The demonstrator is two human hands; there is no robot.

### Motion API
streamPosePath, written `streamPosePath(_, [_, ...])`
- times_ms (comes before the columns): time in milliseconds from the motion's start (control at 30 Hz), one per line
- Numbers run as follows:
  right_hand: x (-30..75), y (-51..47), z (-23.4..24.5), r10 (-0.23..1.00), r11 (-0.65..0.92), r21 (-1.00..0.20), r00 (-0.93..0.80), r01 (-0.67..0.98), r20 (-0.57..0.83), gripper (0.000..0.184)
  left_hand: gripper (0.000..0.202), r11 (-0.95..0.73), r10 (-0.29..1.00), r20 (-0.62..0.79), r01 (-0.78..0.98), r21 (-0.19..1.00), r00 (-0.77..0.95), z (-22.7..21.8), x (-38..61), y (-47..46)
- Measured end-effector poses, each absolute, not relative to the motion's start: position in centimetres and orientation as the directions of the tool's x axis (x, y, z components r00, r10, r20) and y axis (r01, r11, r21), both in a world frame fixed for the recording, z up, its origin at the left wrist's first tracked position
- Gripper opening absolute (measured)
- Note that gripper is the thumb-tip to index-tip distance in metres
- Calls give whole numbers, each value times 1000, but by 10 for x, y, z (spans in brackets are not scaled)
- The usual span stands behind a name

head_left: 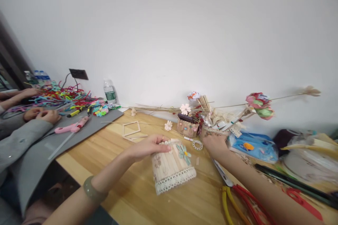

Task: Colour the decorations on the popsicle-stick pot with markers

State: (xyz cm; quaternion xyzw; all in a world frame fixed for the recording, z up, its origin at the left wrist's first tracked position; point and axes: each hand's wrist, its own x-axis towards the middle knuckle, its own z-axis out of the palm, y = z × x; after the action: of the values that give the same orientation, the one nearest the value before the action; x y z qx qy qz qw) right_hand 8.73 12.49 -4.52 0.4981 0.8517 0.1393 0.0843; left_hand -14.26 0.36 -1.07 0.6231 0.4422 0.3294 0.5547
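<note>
My left hand (149,147) grips the top edge of a small wooden-stick holder (169,164), thumb on the near side. White lace trims its bottom edge, and a blue-green flower and a brownish flower decorate its front. It is tilted over the wooden table (126,186). My right hand (215,142) reaches into a heap of craft pieces (219,121) by the wall; its fingers are hidden there. Left of that hand stand a small brown decorated basket (187,127) and a white ring with holes (197,145). Scissors with red handles (224,175) lie under my right forearm.
A pink glue gun (72,126) lies on a grey mat (97,128) at left, near co-workers' hands (42,115) and colourful pipe cleaners (66,95). A water bottle (109,91) stands by the wall. Stick frames (132,129), paper flowers (260,105) and a blue packet (253,146) lie around.
</note>
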Motion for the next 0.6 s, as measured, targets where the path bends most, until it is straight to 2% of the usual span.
streamPosePath(167, [91, 121, -38, 904, 420, 376, -417, 826, -92, 30, 27, -37, 945, -62, 292, 956, 322, 5, -134, -10])
streamPosePath(233, [92, 120, -36, 898, 436, 376, -425, 818, -116, 30, 21, -103, 956, -19, 398, 912, 293, 13, -124, -19])
streamPosePath(267, [93, 120, -36, 893, 447, 373, -434, 813, -123, 30, 20, -190, 962, 41, 559, 807, 269, 16, -117, -23])
streamPosePath(300, [93, 119, -35, 887, 458, 369, -444, 809, -126, 30, 20, -263, 957, 85, 710, 654, 276, 18, -111, -28])
streamPosePath(367, [95, 119, -33, 874, 479, 361, -474, 800, -109, 30, 24, -333, 941, 93, 843, 422, 325, 19, -97, -35])
streamPosePath(400, [97, 118, -31, 867, 488, 356, -491, 797, -87, 29, 27, -363, 930, 85, 861, 356, 357, 18, -91, -37])
streamPosePath(500, [112, 115, -18, 839, 504, 337, -544, 795, 27, 27, 29, -439, 897, 81, 852, 284, 435, 8, -74, -37])
streamPosePath(600, [141, 103, 1, 780, 518, 306, -588, 799, 215, 20, 25, -493, 870, 121, 832, 252, 479, 0, -61, -34])
